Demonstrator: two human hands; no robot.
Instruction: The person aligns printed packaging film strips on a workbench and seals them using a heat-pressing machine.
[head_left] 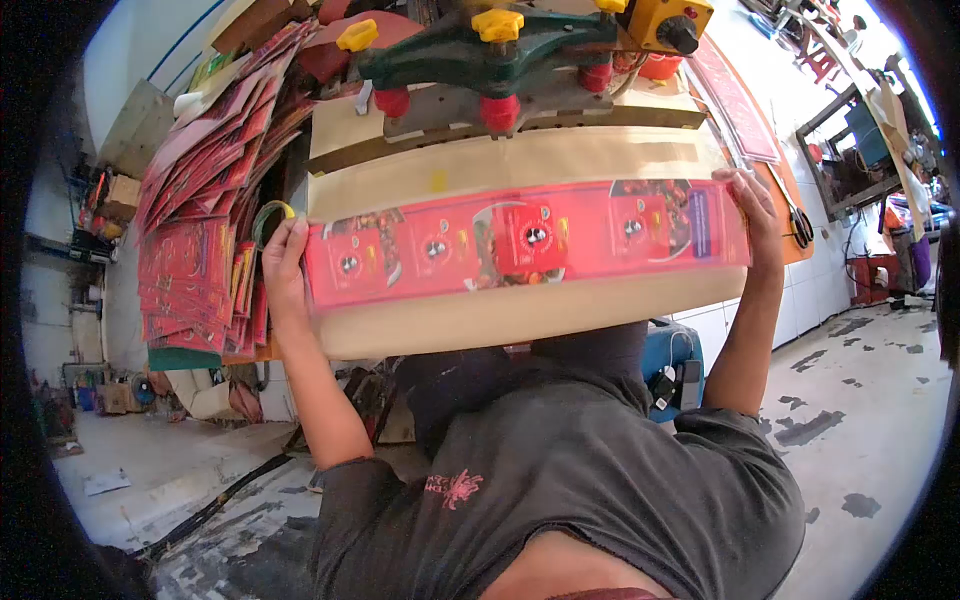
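Observation:
A long red printed sheet (590,225), with food pictures and logos along it, is stretched between my two hands. My left hand (287,258) pinches its left end, and my right hand (756,210) grips the right end near the top corner. Slight blur softens the print. Beneath the sheet lies a tan work board (520,312), its near edge close to my body. Just beyond stands a dark green machine (430,68) with yellow knobs and red round feet over a metal bar.
Left of the board rises a leaning stack of red printed sheets (190,265), with a roll of tape (268,218) beside it. Black-handled scissors (801,228) hang at the orange table's right edge. A yellow control box (668,24) sits at the machine's right. A blue stool (680,352) stands below.

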